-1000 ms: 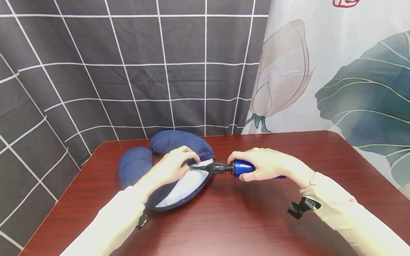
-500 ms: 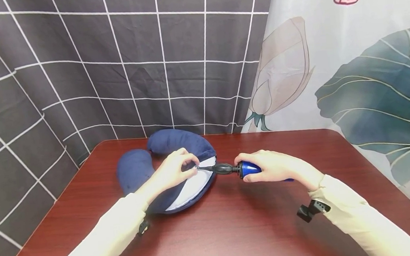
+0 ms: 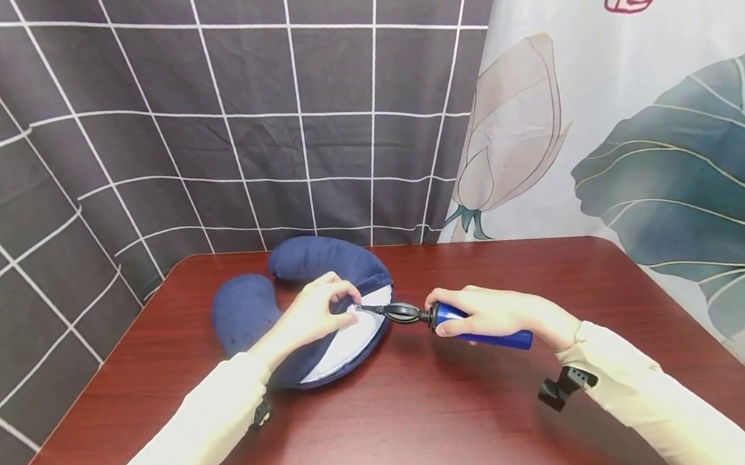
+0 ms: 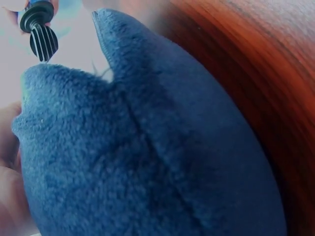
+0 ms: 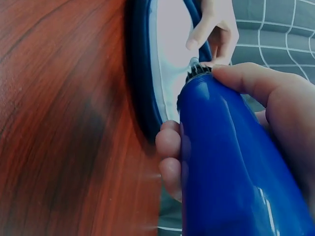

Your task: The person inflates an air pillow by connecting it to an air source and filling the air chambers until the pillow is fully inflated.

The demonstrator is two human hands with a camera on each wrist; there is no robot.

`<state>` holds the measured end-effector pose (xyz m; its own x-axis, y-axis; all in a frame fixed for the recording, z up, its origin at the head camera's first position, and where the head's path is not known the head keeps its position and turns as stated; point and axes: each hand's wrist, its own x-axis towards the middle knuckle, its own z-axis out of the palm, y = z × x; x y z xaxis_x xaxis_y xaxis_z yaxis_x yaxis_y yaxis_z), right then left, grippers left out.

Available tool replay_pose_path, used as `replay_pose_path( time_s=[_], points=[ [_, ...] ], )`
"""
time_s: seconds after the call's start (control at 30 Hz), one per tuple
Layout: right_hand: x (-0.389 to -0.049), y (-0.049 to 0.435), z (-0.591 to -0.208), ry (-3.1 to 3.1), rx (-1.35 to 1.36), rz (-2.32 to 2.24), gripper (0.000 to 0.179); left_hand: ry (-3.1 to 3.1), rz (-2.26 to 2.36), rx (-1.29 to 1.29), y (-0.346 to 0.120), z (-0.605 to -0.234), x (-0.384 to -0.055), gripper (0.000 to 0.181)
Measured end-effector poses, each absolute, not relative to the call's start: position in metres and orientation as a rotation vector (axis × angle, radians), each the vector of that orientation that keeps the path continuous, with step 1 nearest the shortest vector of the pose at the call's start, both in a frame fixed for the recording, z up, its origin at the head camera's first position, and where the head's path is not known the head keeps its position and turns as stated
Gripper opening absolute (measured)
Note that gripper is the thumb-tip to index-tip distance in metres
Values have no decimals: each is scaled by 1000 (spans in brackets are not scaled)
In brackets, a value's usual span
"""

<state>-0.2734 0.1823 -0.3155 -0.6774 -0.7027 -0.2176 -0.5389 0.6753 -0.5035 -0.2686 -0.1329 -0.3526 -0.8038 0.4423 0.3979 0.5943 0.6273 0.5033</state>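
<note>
A dark blue U-shaped neck pillow (image 3: 243,310) lies on the table, its zipped cover open along the curve. White inner material (image 3: 346,349) shows through that opening. At the opening, the left hand (image 3: 315,307) pinches a small clear valve (image 5: 194,62) with thumb and fingers. The thin tip of a blue hand pump (image 3: 501,338) meets the valve there; its black ribbed nozzle (image 3: 406,312) points left. Around the pump's blue barrel the fingers of the right hand (image 3: 495,310) are wrapped. Plush cover hides most of the left hand in the left wrist view.
The reddish-brown wooden table (image 3: 423,427) extends to the front and right of the pillow. A dark grid-patterned curtain (image 3: 235,111) hangs behind it, with a white floral curtain (image 3: 603,131) at the right. Each wrist carries a small black camera mount (image 3: 562,386).
Both hands shifted slightly right with valve and pump, then stopped. The pump's rear end has since swung down towards the person, showing more of its blue barrel.
</note>
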Motion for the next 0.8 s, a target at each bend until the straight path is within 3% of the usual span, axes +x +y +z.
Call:
replay_pose_path(
  time_s=[0.27, 0.8],
  points=[
    [-270, 182, -319, 2621, -1050, -467, 35, -2608, -972, -829, -133, -354, -271, 18],
    [-267, 182, -338, 3214, -1789, 217, 46, -2614, -966, -774, -131, -355, -273, 14]
  ],
)
